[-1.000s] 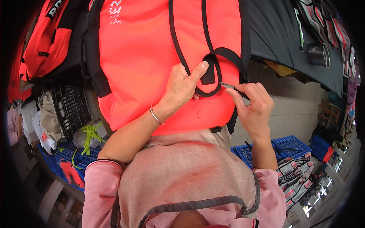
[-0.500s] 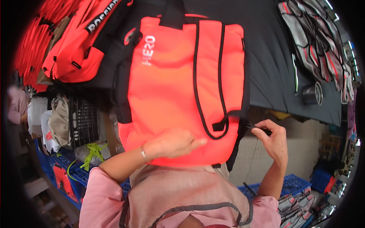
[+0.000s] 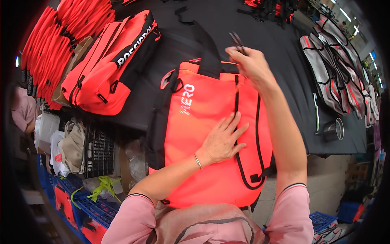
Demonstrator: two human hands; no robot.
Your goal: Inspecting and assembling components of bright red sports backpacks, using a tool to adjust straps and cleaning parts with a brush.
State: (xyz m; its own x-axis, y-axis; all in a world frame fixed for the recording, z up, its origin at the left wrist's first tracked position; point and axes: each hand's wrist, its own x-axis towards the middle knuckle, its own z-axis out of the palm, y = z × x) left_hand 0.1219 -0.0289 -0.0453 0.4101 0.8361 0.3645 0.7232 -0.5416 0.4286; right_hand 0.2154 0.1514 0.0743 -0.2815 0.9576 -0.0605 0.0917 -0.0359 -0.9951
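A bright orange-red backpack [image 3: 191,171] with black side panels lies in front of me, its lower end close to my body. My left hand [image 3: 224,139] rests on its front with the fingers spread, touching the black-edged shoulder strap [image 3: 246,134]. Past the top of the backpack, my right hand [image 3: 252,65] is closed around small dark thread snips [image 3: 236,39], whose two pointed tips stick out away from me. Just left of that hand, a wide black webbing handle [image 3: 208,51] rises from the backpack's top edge.
Another orange-red bag [image 3: 107,69] lies on the black-covered table [image 3: 284,53] at left, near stacked orange-red pieces [image 3: 48,49]. At right are grey-and-black panels [image 3: 335,65] and a metal cup [image 3: 334,130]. Blue crates [image 3: 91,207] stand below left; another person [image 3: 24,110] is at far left.
My right hand has moved with the snips from beside the strap's lower end to beyond the backpack's top. My left hand has shifted up and right, fingers now spread. The view has shifted too.
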